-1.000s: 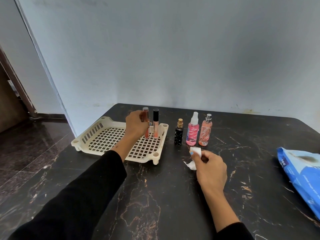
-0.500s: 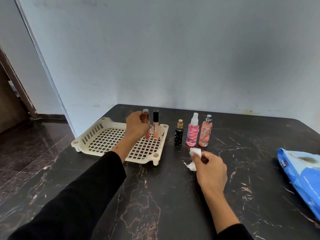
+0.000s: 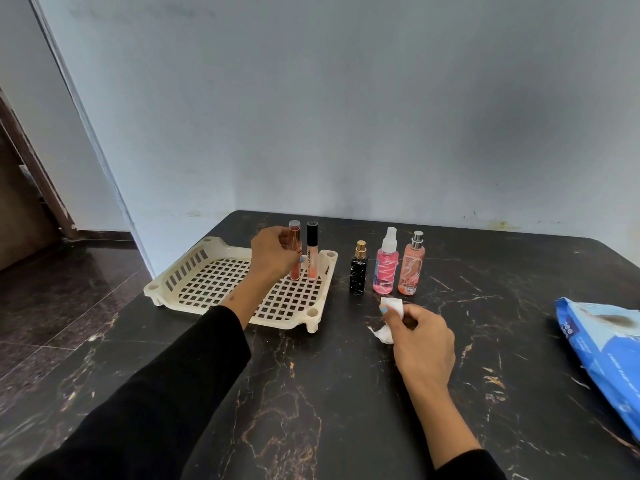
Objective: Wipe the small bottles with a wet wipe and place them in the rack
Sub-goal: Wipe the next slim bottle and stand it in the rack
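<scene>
Two lip gloss tubes stand in our rack point(image 3: 194, 271); our left hand point(image 3: 273, 254) grips one point(image 3: 294, 251), right hand point(image 3: 420, 336) pinches the wipe point(image 3: 393, 303). Three spray bottles point(image 3: 384, 265) at frame centre remain.

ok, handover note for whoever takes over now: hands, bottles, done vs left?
Left hand: holds the clear-capped tube, upright in the rack.
Right hand: holds the wet wipe on the table.
Done: black-capped tube stands in the rack.
Left: black bottle, pink spray bottle and peach spray bottle stand right of the rack, awaiting wiping and racking.
</scene>
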